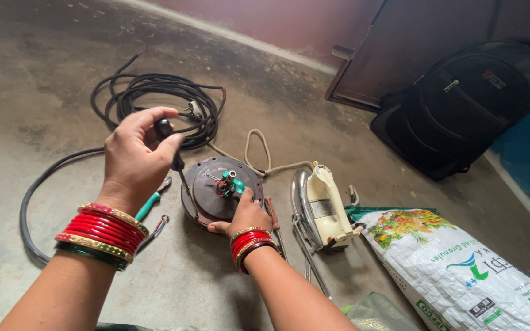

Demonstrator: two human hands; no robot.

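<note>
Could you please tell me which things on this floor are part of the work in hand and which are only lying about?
In hand:
- round brown disc, steadied by the right hand
- black-handled screwdriver, held in the left hand

Lying about:
- cream clothes iron
- coiled black cable
- green-handled pliers
- black backpack
- printed white sack

A black backpack [470, 104], printed sack [461, 270] and cream iron [326, 205] lie nearby.
</note>
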